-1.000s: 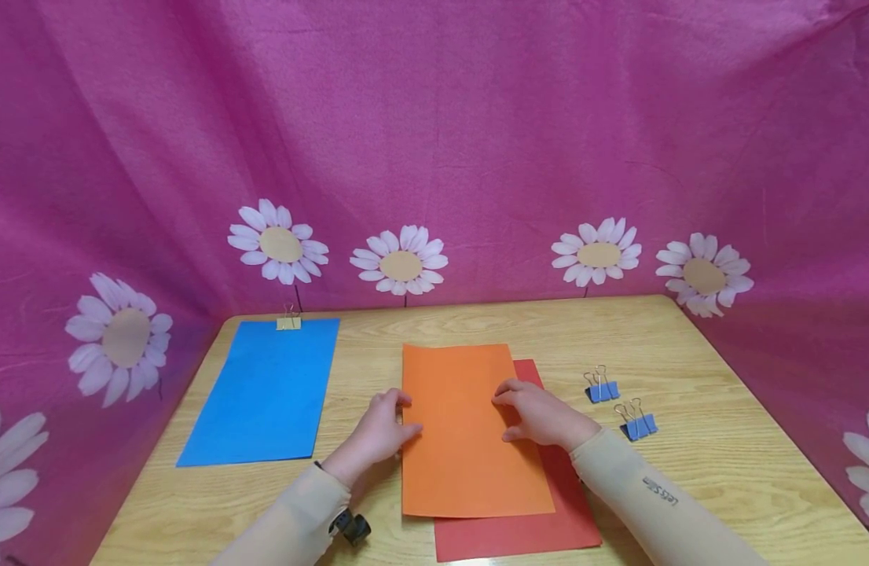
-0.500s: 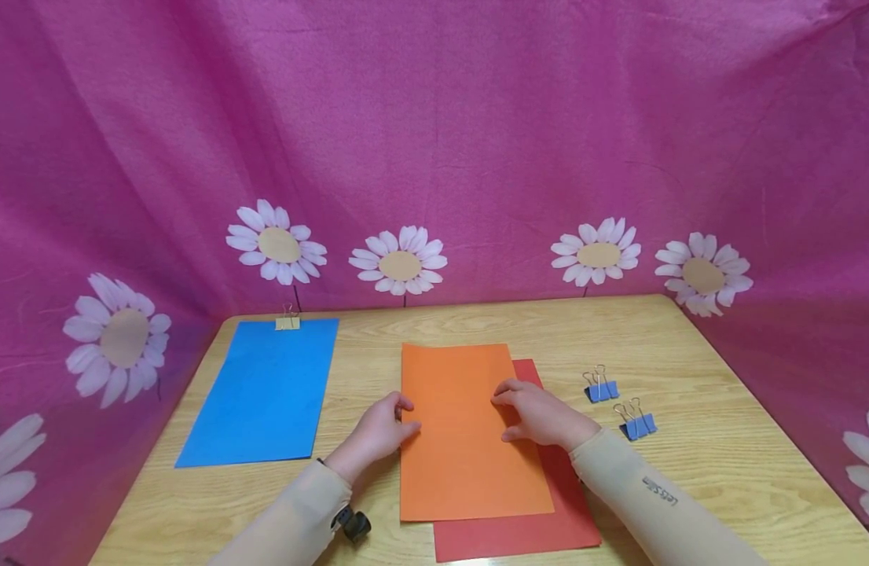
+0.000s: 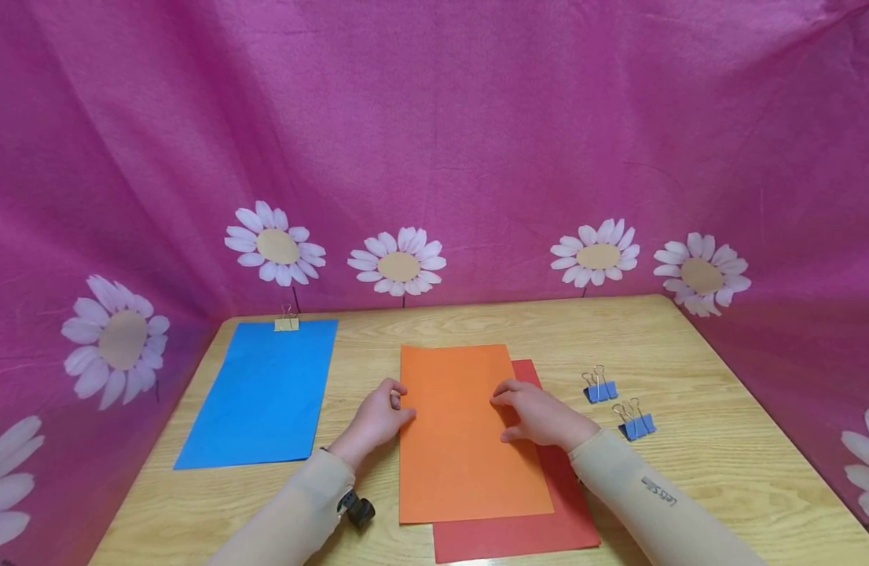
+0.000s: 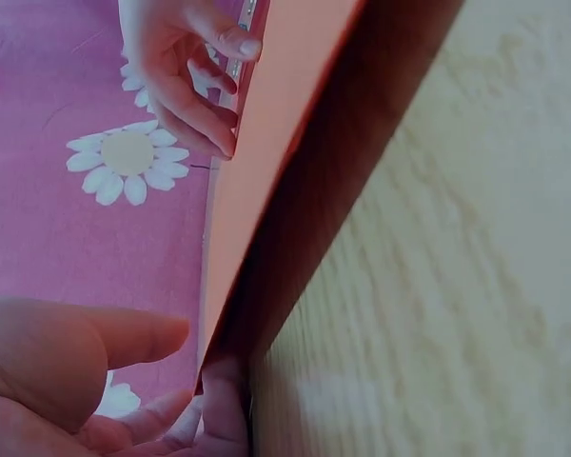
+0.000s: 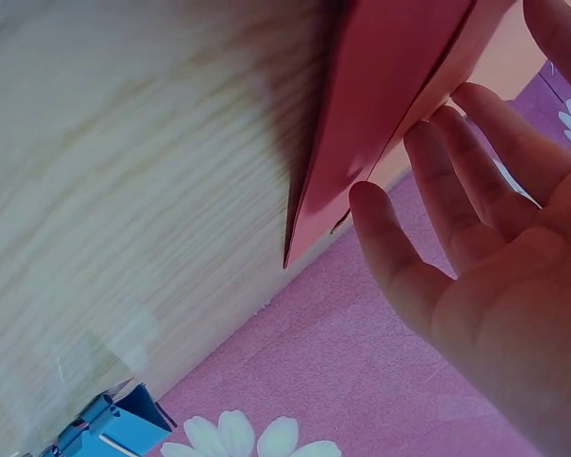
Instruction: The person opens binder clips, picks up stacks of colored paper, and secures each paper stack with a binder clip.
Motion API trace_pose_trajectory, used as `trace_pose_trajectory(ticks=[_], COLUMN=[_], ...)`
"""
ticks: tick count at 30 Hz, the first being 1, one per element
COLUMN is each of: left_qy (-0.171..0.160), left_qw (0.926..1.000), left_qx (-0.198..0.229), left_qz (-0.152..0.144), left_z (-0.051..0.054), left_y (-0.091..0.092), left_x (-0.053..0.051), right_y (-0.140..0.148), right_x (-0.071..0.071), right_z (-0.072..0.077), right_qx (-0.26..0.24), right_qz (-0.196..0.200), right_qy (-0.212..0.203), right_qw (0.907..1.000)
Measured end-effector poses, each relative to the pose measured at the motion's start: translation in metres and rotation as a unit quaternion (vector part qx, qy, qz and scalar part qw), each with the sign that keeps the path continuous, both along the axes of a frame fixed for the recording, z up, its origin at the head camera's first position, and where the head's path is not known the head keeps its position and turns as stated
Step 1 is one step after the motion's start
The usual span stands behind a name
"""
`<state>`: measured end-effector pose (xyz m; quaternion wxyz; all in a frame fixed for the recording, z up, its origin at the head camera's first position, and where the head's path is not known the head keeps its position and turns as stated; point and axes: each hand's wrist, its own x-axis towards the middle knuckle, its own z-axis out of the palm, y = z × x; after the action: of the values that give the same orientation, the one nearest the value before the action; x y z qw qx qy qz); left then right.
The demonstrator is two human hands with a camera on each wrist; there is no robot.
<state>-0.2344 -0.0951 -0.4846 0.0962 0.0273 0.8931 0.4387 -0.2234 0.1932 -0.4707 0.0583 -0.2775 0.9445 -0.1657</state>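
Observation:
An orange sheet of paper [image 3: 463,472] lies partly over a red sheet [image 3: 519,538], which shows along the right side and the near edge. My left hand [image 3: 374,420] holds the orange sheet's left edge, thumb above and fingers tucked under it. In the left wrist view, that edge stands above the wood, with a dark gap beneath, and fingers [image 4: 224,405] curl below it. My right hand [image 3: 544,415] rests with spread fingertips on the orange sheet's right part. In the right wrist view, its fingers [image 5: 438,162] reach loosely over the sheets' edges.
Two blue binder clips [image 3: 600,391] stand on the wooden table [image 3: 724,472] to the right. A blue sheet [image 3: 258,393] with a yellow binder clip [image 3: 287,324] at its far edge lies to the left. A pink flowered cloth [image 3: 434,141] hangs behind and at the sides.
My left hand has shifted slightly up and left along the orange sheet's edge. The orange sheet's near left corner has moved slightly nearer and left. My right hand stays nearly still.

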Motion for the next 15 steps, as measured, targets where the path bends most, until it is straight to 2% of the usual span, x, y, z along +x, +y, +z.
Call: trace_pose_trajectory(ticks=[8, 15], left_qy=[-0.015, -0.007], left_qw=[0.9997, 0.9996], left_qx=[-0.003, -0.028], left_qz=[0.017, 0.002], left_z=[-0.0004, -0.0009], left_y=[-0.0005, -0.0015], left_x=[-0.0044, -0.0086], right_y=[0.0006, 0.0008], right_x=[0.0004, 0.0002], right_z=[-0.0008, -0.0007], right_qx=[-0.002, -0.002], right_qz=[0.0, 0.004], right_qy=[0.003, 0.005], right_qw=[1.0, 1.0])
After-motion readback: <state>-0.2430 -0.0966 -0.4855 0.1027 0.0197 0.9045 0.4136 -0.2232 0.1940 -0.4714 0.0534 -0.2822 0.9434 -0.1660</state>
